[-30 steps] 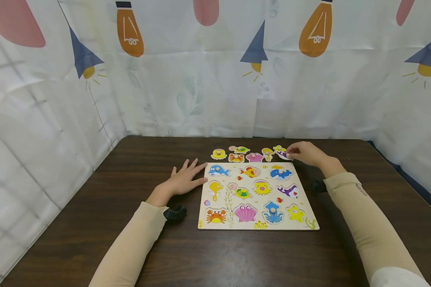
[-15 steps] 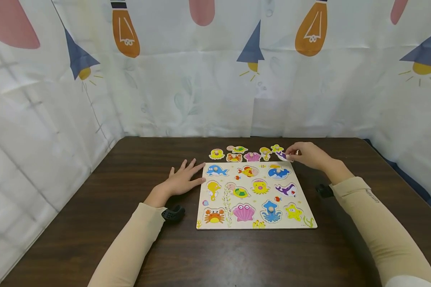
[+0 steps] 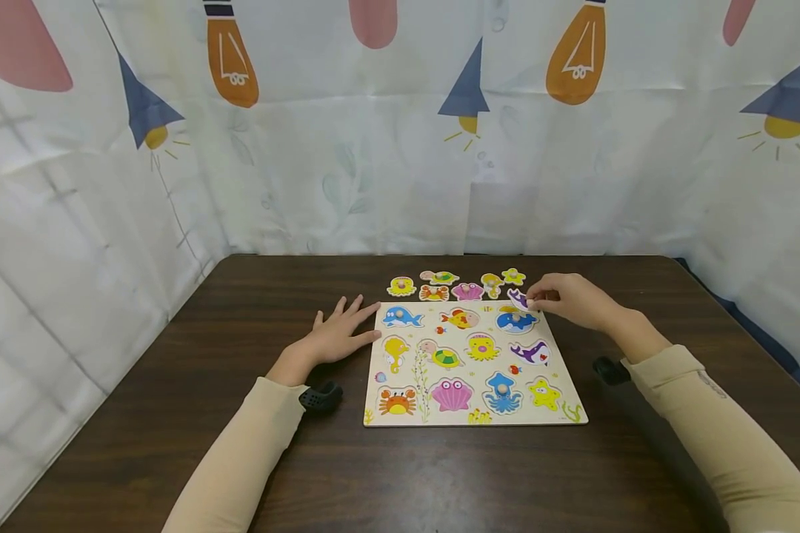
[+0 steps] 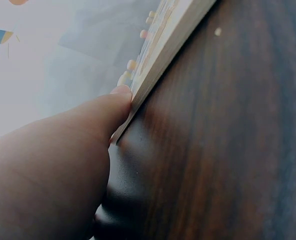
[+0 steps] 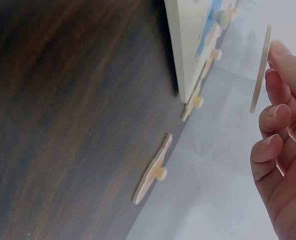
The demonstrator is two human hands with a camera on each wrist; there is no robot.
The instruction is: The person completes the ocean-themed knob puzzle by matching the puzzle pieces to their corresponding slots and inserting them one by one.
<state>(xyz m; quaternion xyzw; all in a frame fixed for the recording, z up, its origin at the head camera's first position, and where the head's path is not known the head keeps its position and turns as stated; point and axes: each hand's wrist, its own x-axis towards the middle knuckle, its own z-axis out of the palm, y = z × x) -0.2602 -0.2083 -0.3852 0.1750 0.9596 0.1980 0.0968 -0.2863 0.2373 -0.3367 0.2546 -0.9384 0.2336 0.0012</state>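
My right hand (image 3: 576, 300) pinches a purple whale puzzle piece (image 3: 516, 297) between thumb and fingers, above the back right corner of the wooden puzzle board (image 3: 407, 375). In the right wrist view the whale piece (image 5: 261, 70) shows edge-on, raised off the table. My left hand (image 3: 336, 333) lies with fingers spread at the board's left edge, its thumb touching that edge. Blue dolphin (image 3: 402, 317), fish (image 3: 462, 318), blue whale (image 3: 516, 320) and squid (image 3: 503, 394) pieces with knobs sit in the board. The purple whale picture (image 3: 532, 353) on the board shows no knob.
Behind the board lie loose knobbed pieces: octopus (image 3: 401, 286), turtle (image 3: 440, 277), crab (image 3: 434, 293), shell (image 3: 467, 292), seahorse (image 3: 492, 284) and star (image 3: 513, 276). They stand on a dark wooden table (image 3: 240, 333), with a printed curtain (image 3: 400, 185) behind it.
My right hand has lifted the purple whale piece from the table and drawn it slightly toward the board. My left hand has kept its place.
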